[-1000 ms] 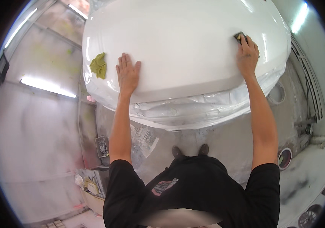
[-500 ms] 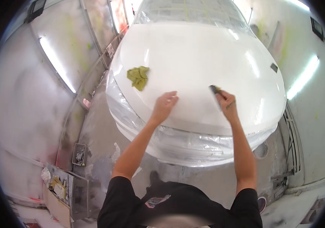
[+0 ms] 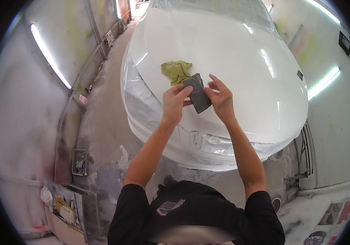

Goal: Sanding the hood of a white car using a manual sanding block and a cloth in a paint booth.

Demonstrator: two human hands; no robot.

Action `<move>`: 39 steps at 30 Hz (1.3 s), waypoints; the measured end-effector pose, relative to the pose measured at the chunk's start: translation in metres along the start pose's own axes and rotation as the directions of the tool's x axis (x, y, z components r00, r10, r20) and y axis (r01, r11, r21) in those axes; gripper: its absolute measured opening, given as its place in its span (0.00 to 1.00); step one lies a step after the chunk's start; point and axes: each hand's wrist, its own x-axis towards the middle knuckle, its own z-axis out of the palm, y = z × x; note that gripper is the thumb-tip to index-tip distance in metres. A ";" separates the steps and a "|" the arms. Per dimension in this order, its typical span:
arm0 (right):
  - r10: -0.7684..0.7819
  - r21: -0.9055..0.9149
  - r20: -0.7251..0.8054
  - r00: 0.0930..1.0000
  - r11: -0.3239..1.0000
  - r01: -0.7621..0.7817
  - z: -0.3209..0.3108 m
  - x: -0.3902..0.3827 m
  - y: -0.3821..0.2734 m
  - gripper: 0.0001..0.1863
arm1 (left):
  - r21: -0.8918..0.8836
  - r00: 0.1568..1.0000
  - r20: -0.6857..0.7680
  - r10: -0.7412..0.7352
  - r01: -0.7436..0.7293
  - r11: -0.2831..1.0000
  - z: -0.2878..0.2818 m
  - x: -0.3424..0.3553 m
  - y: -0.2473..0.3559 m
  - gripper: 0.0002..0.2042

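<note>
Head view: near one o'clock from centre, a matte, dark-grey rectangular sheet [image 3: 197,99], pinched by the left hand [image 3: 174,103]; the right hand [image 3: 222,99] meets its three-o'clock edge, grip unclear. Toward eleven, crumpled olive cloth [image 3: 176,70] on the glossy white hood [image 3: 224,49].

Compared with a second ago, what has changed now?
The left hand, flat on the white hood before, has lifted and now holds the dark pad. The right hand brought the pad leftward off the hood and is now at the pad's right edge. The green cloth still lies on the hood.
</note>
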 end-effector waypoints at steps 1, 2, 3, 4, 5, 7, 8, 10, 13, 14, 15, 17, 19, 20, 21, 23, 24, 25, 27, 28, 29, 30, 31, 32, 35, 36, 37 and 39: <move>-0.345 -0.341 -0.072 0.936 0.890 0.302 0.011 -0.004 -0.001 0.24 | 0.010 0.998 -0.060 0.005 -0.005 1.000 -0.005 0.003 0.003 0.06; -0.635 -0.639 -0.001 0.773 0.595 0.488 0.021 -0.008 -0.003 0.27 | 0.034 0.985 -0.158 0.063 -0.058 0.998 -0.009 0.005 0.006 0.07; -0.630 -0.619 0.051 0.775 0.589 0.520 0.030 -0.013 -0.005 0.31 | 0.012 0.993 -0.117 0.016 -0.015 1.000 -0.012 0.007 0.008 0.07; -0.633 -0.625 0.056 0.772 0.580 0.522 0.039 -0.017 -0.008 0.31 | 0.031 0.993 -0.117 0.031 -0.028 0.999 -0.014 0.008 0.010 0.10; -0.599 -0.629 0.106 0.794 0.578 0.520 0.046 -0.020 -0.012 0.31 | 0.071 0.978 -0.187 0.091 -0.078 0.994 -0.015 0.009 0.012 0.13; -0.580 -0.640 0.159 0.799 0.556 0.531 0.059 -0.021 -0.019 0.30 | 0.019 0.994 -0.087 0.068 -0.067 0.998 -0.016 0.010 0.015 0.12; -0.591 -0.611 0.116 0.798 0.592 0.526 0.064 -0.021 -0.021 0.30 | 0.015 0.987 -0.123 0.103 -0.102 0.995 -0.016 0.010 0.015 0.12; -0.620 -0.575 0.091 0.780 0.606 0.549 0.073 -0.018 -0.024 0.30 | -0.045 0.994 -0.008 0.112 -0.112 0.993 -0.020 0.012 0.017 0.13; -0.510 -0.411 0.038 0.860 0.776 0.478 0.086 -0.013 -0.021 0.27 | -0.179 0.983 0.092 0.159 -0.141 0.974 -0.033 0.015 0.019 0.15; -0.383 -0.249 0.027 0.923 0.892 0.377 0.090 -0.012 -0.020 0.27 | -0.186 0.976 0.152 0.156 -0.127 0.974 -0.039 0.017 0.019 0.15; -0.309 -0.046 0.088 0.947 0.948 0.314 0.094 -0.010 -0.018 0.26 | -0.199 0.980 0.148 0.131 -0.101 0.975 -0.045 0.018 0.020 0.15; -0.203 -0.002 0.110 0.973 0.979 0.204 0.101 -0.003 -0.016 0.25 | -0.214 0.989 0.031 0.148 -0.138 0.967 -0.057 0.020 0.022 0.15; -0.153 0.074 0.167 0.974 0.987 0.142 0.107 0.012 -0.016 0.25 | -0.231 0.990 0.032 0.139 -0.128 0.965 -0.069 0.021 0.028 0.15; -0.226 0.005 0.258 0.939 0.973 0.232 0.109 0.024 -0.017 0.24 | -0.238 0.984 -0.087 0.158 -0.175 0.955 -0.076 0.022 0.031 0.15; -0.296 -0.044 0.395 0.870 0.939 0.340 0.110 0.036 -0.018 0.24 | -0.240 0.990 -0.043 0.134 -0.140 0.961 -0.082 0.022 0.036 0.15; -0.571 -0.382 0.432 0.698 0.585 0.715 0.112 0.067 -0.017 0.25 | 0.016 0.939 -0.223 0.260 -0.264 0.964 -0.096 0.022 0.045 0.14; -0.614 -0.509 0.389 0.687 0.478 0.716 0.113 0.086 -0.015 0.26 | 0.097 0.903 -0.270 0.335 -0.321 0.942 -0.101 0.023 0.048 0.14; -0.651 -0.605 0.375 0.659 0.366 0.707 0.116 0.100 -0.009 0.27 | 0.151 0.879 -0.297 0.374 -0.343 0.927 -0.106 0.024 0.050 0.14; -0.676 -0.827 0.309 0.669 0.156 0.539 0.121 0.120 0.008 0.25 | 0.320 0.893 -0.235 0.385 -0.303 0.898 -0.109 0.025 0.050 0.15; -0.620 -0.870 0.219 0.753 0.225 0.439 0.122 0.127 0.019 0.25 | 0.403 0.862 -0.244 0.444 -0.326 0.855 -0.107 0.025 0.047 0.16; -0.591 -0.850 0.258 0.764 0.237 0.471 0.121 0.133 0.030 0.22 | 0.416 0.920 -0.199 0.337 -0.231 0.879 -0.102 0.025 0.041 0.16; -0.560 -0.802 0.339 0.756 0.248 0.544 0.116 0.135 0.042 0.19 | 0.551 0.913 -0.125 0.388 -0.261 0.793 -0.094 0.024 0.034 0.18; -0.562 -0.830 0.276 0.780 0.271 0.488 0.107 0.138 0.053 0.19 | 0.655 0.874 -0.030 0.484 -0.349 0.670 -0.085 0.024 0.027 0.20; -0.492 -0.830 0.289 0.821 0.299 0.471 0.093 0.142 0.062 0.19 | 0.674 0.907 -0.032 0.421 -0.291 0.679 -0.074 0.024 0.019 0.20; -0.586 -0.826 0.204 0.785 0.328 0.459 0.018 0.147 0.083 0.14 | 0.788 0.805 0.276 0.525 -0.502 0.356 -0.036 0.028 -0.004 0.23; -0.570 -0.881 0.142 0.809 0.299 0.365 -0.018 0.146 0.088 0.11 | 0.801 0.842 0.298 0.449 -0.477 0.362 -0.025 0.033 -0.009 0.23; -0.580 -0.918 0.086 0.810 0.269 0.291 -0.053 0.142 0.093 0.10 | 0.832 0.829 0.363 0.425 -0.494 0.254 -0.014 0.039 -0.015 0.24; -0.477 -0.933 -0.041 0.878 0.334 0.138 -0.125 0.130 0.104 0.17 | 0.873 0.826 0.412 0.384 -0.478 0.092 0.004 0.056 -0.026 0.23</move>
